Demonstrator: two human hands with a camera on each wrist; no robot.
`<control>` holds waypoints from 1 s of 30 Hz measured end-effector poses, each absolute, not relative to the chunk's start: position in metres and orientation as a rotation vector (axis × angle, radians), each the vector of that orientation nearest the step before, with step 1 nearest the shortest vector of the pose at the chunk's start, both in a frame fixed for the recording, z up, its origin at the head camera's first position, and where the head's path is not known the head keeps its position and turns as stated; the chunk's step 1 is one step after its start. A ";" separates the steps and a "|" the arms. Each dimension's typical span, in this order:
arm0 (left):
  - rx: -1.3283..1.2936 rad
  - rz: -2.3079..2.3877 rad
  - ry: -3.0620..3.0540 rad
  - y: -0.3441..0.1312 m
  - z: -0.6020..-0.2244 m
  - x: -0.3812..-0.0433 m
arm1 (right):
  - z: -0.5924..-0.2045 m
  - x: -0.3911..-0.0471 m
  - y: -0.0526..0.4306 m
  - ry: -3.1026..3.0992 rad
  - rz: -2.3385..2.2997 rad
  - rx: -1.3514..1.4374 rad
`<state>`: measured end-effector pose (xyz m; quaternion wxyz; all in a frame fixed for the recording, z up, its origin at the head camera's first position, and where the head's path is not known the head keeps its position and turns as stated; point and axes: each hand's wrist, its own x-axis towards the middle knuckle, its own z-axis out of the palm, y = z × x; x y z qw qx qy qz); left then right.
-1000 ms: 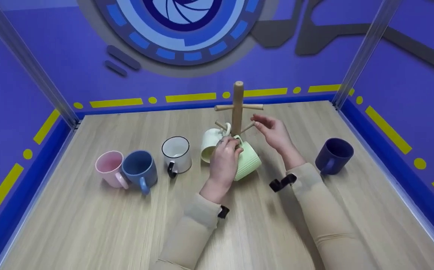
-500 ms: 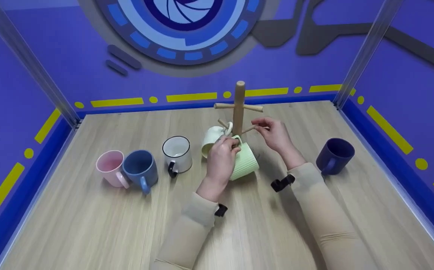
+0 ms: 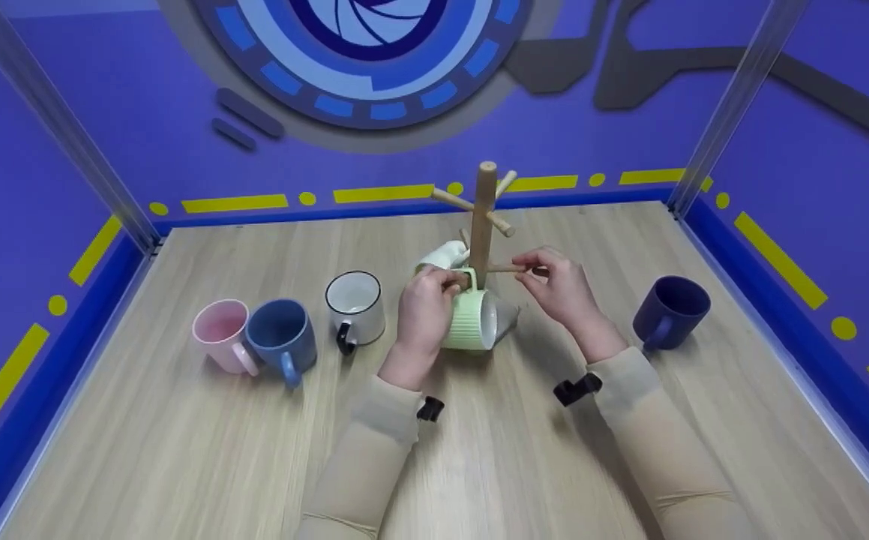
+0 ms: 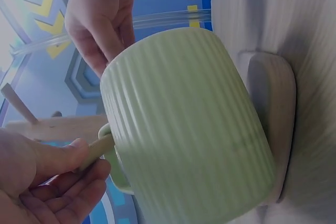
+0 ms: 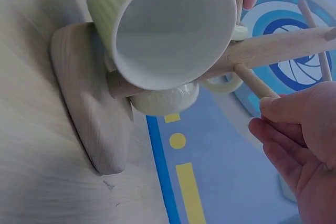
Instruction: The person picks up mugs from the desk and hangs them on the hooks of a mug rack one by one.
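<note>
A wooden mug tree (image 3: 484, 244) stands near the middle of the table. On one lower peg hangs a ribbed light green mug (image 3: 465, 321) by its handle, tilted on its side. My left hand (image 3: 423, 315) pinches the tip of that peg (image 4: 97, 149) between thumb and fingers, just outside the mug's handle. My right hand (image 3: 563, 291) pinches another lower peg (image 5: 256, 82), which carries no mug. A white mug (image 3: 445, 255) hangs behind, partly hidden by the green mug and my left hand. The tree's wooden base (image 5: 90, 103) shows in the right wrist view.
To the left stand a pink mug (image 3: 222, 334), a blue mug (image 3: 281, 337) and a white mug with black rim and handle (image 3: 355, 309). A dark purple mug (image 3: 671, 311) stands far right. Blue panels (image 3: 374, 169) border the wooden table.
The tree has turned clockwise as seen from above. The green mug has swung left, its mouth now facing right, and the white mug has gone back. Both hands moved along with the pegs.
</note>
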<state>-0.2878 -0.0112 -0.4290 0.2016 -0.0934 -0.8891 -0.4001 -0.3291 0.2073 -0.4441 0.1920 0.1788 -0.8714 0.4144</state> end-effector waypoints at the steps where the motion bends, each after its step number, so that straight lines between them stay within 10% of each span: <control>1: -0.262 -1.117 -2.475 -0.012 -0.429 -0.290 | -0.445 -0.327 0.207 -2.440 1.144 0.510; 30: -0.262 -1.090 -2.481 -0.023 -0.425 -0.337 | -0.458 -0.297 0.182 -2.147 0.903 0.840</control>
